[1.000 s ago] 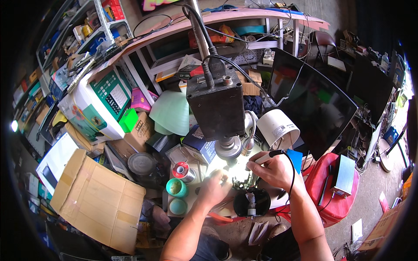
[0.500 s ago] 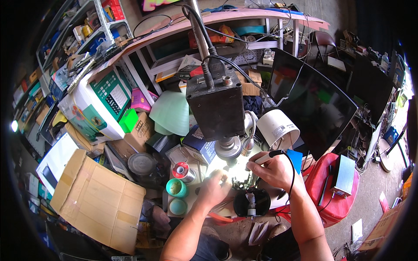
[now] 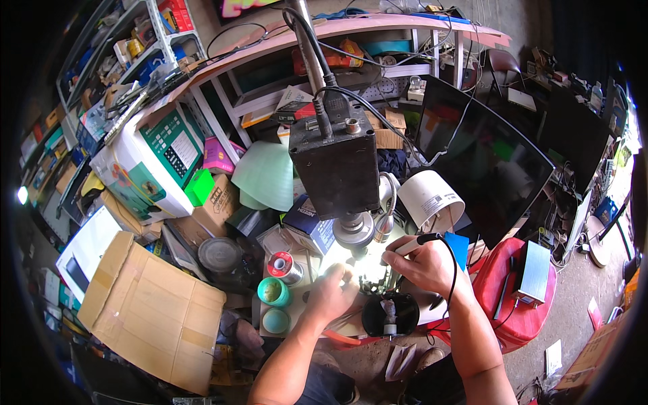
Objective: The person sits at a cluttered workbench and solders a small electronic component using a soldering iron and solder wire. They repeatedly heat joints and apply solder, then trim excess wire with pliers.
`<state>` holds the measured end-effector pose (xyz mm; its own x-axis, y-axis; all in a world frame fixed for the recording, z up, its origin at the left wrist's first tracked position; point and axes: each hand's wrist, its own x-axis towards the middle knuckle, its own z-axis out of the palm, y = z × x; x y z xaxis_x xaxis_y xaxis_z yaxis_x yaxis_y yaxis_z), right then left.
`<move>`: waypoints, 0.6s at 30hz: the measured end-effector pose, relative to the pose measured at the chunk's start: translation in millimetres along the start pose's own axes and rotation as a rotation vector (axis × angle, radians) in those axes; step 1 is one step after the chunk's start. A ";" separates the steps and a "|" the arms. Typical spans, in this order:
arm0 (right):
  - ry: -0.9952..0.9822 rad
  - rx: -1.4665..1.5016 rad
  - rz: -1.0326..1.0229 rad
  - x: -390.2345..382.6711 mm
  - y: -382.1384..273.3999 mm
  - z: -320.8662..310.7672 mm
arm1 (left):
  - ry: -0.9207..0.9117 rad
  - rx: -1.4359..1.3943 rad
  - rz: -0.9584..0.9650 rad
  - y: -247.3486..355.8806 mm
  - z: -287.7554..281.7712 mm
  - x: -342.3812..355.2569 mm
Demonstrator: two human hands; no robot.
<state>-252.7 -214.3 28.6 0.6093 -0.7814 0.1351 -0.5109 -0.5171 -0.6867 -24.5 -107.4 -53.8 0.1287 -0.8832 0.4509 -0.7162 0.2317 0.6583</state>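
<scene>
My right hand (image 3: 426,264) is closed round the pale handle of a soldering iron (image 3: 409,247), whose black cable hangs past the wrist. Its tip is lost in the glare. My left hand (image 3: 333,291) is closed, fingertips pinched at the edge of the bright light; what they hold is washed out. Between the hands, a small dark part with upright pieces (image 3: 383,278) sits in the light, partly overexposed. Just nearer to me lies a round black housing (image 3: 370,317) with a white fitting (image 3: 390,329) inside. Above hangs a black box-shaped camera (image 3: 333,165) with a lens (image 3: 354,233) below.
Left of my left hand stand a solder spool (image 3: 284,267), a teal pot (image 3: 282,294) and a teal lid (image 3: 276,321). A red stool (image 3: 540,314) at right carries a silver control box (image 3: 533,266). A white cylinder (image 3: 426,196), a monitor (image 3: 479,155) and flattened cardboard (image 3: 158,310) surround the worktop.
</scene>
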 end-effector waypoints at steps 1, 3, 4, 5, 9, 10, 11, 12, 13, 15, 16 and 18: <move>-0.001 -0.002 0.001 0.1 0.5 0.2 | 0.001 0.001 0.001 0.7 -0.3 0.1; -0.002 -0.005 -0.005 0.2 -0.1 -0.4 | 0.003 0.003 0.003 0.7 -0.3 0.1; -0.002 -0.007 -0.009 0.1 -0.4 -0.7 | 0.004 0.004 0.005 -0.1 0.0 -0.2; 0.000 -0.003 -0.030 -0.1 -0.5 -1.0 | 0.005 0.004 0.007 -0.4 0.2 -0.2; 0.008 0.006 -0.029 -1.0 -1.3 -1.6 | 0.035 0.028 0.036 2.1 0.3 1.2; 0.010 0.008 -0.010 -1.1 -2.0 -1.6 | 0.038 0.028 0.038 1.9 0.4 1.2; 0.011 0.014 -0.007 -1.2 -2.5 -1.4 | 0.041 0.029 0.041 1.5 0.5 1.1; 0.013 0.020 -0.005 -1.5 -2.8 -1.3 | 0.042 0.030 0.040 1.2 0.6 0.9; 0.015 0.025 -0.002 -1.6 -3.1 -1.3 | 0.043 0.031 0.039 0.8 0.7 0.6; 0.013 0.017 -0.037 -1.7 -3.5 -2.1 | 0.045 0.025 0.038 0.2 1.0 0.6; 0.012 0.012 -0.055 -1.7 -3.5 -2.5 | 0.046 0.017 0.037 -0.1 1.3 0.7; 0.041 0.005 -0.069 -1.9 -1.9 -1.6 | 0.047 0.013 0.036 0.4 1.6 1.0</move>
<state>-253.9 -212.4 30.8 0.6173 -0.7578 0.2114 -0.4653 -0.5684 -0.6785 -25.7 -108.9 -54.0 0.1345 -0.8542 0.5023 -0.7300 0.2575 0.6332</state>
